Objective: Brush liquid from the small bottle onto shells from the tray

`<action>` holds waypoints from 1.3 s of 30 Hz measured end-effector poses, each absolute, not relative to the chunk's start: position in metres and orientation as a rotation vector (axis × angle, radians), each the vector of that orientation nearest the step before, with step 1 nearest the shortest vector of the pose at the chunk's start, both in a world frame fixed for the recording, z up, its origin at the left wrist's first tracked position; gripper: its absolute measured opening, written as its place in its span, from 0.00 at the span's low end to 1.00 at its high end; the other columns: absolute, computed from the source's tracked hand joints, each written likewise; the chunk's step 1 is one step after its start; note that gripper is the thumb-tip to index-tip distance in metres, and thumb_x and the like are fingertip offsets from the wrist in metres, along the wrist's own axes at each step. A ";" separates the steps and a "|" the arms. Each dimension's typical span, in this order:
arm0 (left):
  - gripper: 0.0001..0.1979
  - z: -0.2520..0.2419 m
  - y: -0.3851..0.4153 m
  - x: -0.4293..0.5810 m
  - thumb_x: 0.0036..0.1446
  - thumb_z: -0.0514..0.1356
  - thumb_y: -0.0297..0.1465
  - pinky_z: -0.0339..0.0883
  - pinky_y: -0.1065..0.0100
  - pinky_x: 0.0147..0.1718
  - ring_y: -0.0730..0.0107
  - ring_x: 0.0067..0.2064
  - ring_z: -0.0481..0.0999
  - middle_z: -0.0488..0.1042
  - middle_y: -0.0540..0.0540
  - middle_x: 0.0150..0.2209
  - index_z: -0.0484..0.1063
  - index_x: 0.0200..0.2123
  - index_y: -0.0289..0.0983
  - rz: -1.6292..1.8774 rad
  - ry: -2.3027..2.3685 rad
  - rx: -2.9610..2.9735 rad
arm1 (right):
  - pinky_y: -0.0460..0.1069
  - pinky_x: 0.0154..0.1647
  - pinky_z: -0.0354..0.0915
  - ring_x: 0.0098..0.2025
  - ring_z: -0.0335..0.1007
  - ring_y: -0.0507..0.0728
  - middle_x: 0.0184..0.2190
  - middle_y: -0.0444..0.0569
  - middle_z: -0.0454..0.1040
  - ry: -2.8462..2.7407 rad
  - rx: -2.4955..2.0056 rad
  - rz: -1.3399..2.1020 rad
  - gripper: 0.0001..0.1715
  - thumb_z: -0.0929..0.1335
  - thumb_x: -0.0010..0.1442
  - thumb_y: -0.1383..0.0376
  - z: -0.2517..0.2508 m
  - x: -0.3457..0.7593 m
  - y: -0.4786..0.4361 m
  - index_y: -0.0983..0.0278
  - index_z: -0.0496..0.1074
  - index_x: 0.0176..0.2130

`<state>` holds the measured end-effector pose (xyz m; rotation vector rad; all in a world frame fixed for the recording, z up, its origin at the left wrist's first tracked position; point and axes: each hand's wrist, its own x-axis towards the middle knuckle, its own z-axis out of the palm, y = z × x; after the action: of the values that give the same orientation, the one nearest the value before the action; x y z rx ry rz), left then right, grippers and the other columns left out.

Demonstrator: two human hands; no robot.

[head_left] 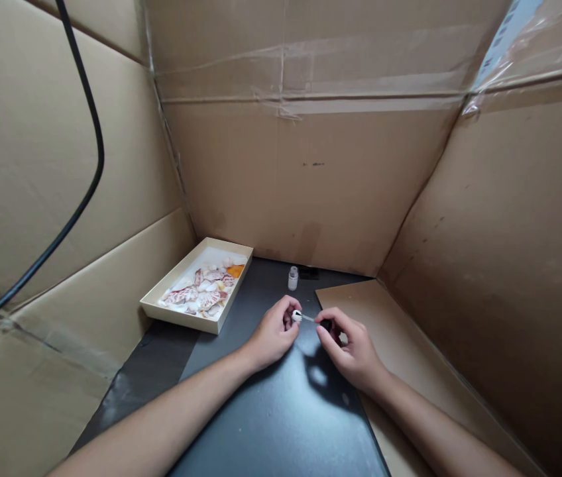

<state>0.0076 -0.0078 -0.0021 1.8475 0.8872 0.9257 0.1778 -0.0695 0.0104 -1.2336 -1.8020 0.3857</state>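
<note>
My left hand (275,331) pinches a small white piece (296,316) between thumb and fingers above the dark tabletop (271,411). My right hand (348,348) holds a thin brush with a black cap (325,324); its white stem reaches left to the small piece. A small clear bottle (293,277), open, stands upright just beyond both hands. A shallow cream tray (162,301) holding several red-and-white patterned shells and one orange piece lies to the left.
Cardboard walls enclose the space on the left, back and right. A cardboard sheet (410,371) lies on the right part of the table. A black cable (82,106) hangs across the upper left.
</note>
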 end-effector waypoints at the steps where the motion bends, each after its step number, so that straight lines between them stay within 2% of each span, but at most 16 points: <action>1: 0.07 -0.002 -0.008 0.008 0.53 0.55 0.27 0.57 0.74 0.30 0.77 0.30 0.61 0.63 0.52 0.30 0.63 0.38 0.36 0.928 0.890 1.847 | 0.44 0.25 0.58 0.23 0.61 0.50 0.24 0.42 0.67 -1.824 -1.234 0.387 0.07 0.63 0.62 0.63 0.010 0.178 -0.070 0.63 0.69 0.38; 7: 0.08 -0.003 -0.007 0.008 0.53 0.55 0.28 0.56 0.74 0.27 0.78 0.28 0.59 0.63 0.52 0.30 0.64 0.39 0.35 0.912 0.906 1.819 | 0.44 0.25 0.57 0.22 0.59 0.50 0.24 0.42 0.67 -1.778 -1.290 0.306 0.06 0.64 0.60 0.63 0.012 0.177 -0.070 0.63 0.68 0.35; 10: 0.08 -0.003 -0.007 0.008 0.53 0.55 0.27 0.57 0.74 0.29 0.78 0.29 0.60 0.64 0.52 0.31 0.64 0.39 0.36 0.915 0.922 1.822 | 0.43 0.26 0.59 0.24 0.61 0.50 0.25 0.43 0.68 -1.835 -1.246 0.353 0.06 0.63 0.61 0.64 0.012 0.177 -0.070 0.63 0.69 0.37; 14: 0.09 -0.001 -0.007 0.008 0.53 0.56 0.29 0.57 0.74 0.29 0.77 0.29 0.61 0.65 0.52 0.30 0.65 0.39 0.35 0.911 0.937 1.793 | 0.44 0.25 0.58 0.22 0.60 0.50 0.22 0.41 0.65 -1.790 -1.326 0.278 0.06 0.64 0.60 0.63 0.013 0.177 -0.070 0.63 0.69 0.35; 19: 0.08 -0.001 -0.007 0.007 0.54 0.56 0.29 0.58 0.74 0.32 0.77 0.30 0.62 0.65 0.51 0.30 0.64 0.39 0.36 0.925 0.920 1.769 | 0.44 0.26 0.59 0.24 0.62 0.51 0.25 0.43 0.68 -1.833 -1.269 0.345 0.08 0.63 0.62 0.63 0.013 0.176 -0.070 0.63 0.69 0.38; 23: 0.09 -0.002 -0.006 0.008 0.53 0.57 0.28 0.58 0.74 0.32 0.76 0.31 0.62 0.64 0.51 0.30 0.65 0.39 0.36 0.933 0.894 1.762 | 0.44 0.25 0.58 0.23 0.60 0.51 0.22 0.42 0.65 -1.803 -1.340 0.323 0.07 0.63 0.61 0.62 0.012 0.177 -0.070 0.63 0.69 0.37; 28: 0.09 -0.003 -0.004 0.007 0.54 0.56 0.28 0.59 0.74 0.33 0.76 0.32 0.63 0.65 0.51 0.31 0.65 0.40 0.35 0.940 0.871 1.713 | 0.44 0.26 0.60 0.25 0.63 0.51 0.27 0.44 0.70 -1.835 -1.271 0.379 0.09 0.62 0.63 0.62 0.012 0.177 -0.070 0.63 0.69 0.39; 34: 0.08 -0.003 -0.003 0.007 0.54 0.57 0.29 0.59 0.73 0.34 0.76 0.32 0.64 0.66 0.51 0.31 0.64 0.39 0.35 0.949 0.834 1.664 | 0.44 0.25 0.59 0.23 0.61 0.50 0.22 0.41 0.65 -1.813 -1.335 0.305 0.07 0.63 0.61 0.63 0.012 0.177 -0.069 0.63 0.69 0.37; 39: 0.08 -0.001 -0.003 0.006 0.54 0.57 0.29 0.60 0.73 0.35 0.76 0.33 0.65 0.66 0.50 0.31 0.64 0.38 0.35 0.938 0.828 1.649 | 0.44 0.26 0.60 0.24 0.63 0.51 0.26 0.43 0.69 -1.835 -1.267 0.337 0.09 0.63 0.63 0.62 0.012 0.176 -0.069 0.63 0.70 0.40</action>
<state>0.0063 -0.0029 -0.0013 1.6487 0.8280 0.9381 0.1761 -0.0693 0.0115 -1.2674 -1.8348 0.3367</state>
